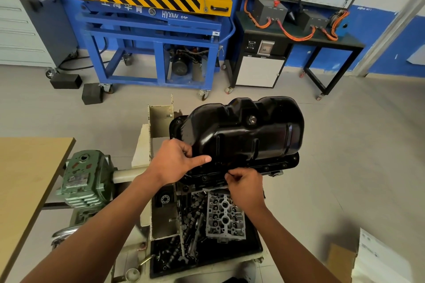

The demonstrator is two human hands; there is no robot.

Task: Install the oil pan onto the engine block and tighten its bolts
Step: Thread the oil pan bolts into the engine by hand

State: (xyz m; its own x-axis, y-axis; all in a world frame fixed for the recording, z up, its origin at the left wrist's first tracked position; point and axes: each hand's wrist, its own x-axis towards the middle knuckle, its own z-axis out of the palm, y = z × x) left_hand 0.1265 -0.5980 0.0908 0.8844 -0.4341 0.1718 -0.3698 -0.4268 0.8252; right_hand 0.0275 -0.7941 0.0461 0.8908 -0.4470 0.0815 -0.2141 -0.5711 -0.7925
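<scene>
On the engine stand, seating glossy black pressed-steel oil pan (243, 131): left hand (174, 161) curling around its flange, right hand (246, 182) pinching closed at the near edge, contents indiscernible. Next, probably aligning flange holes and starting bolts.

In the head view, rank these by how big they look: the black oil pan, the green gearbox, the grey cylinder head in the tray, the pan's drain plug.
1. Oil pan
2. Green gearbox
3. Cylinder head, which sits nearer the camera, so its rank against the gearbox is unsure
4. Drain plug
</scene>
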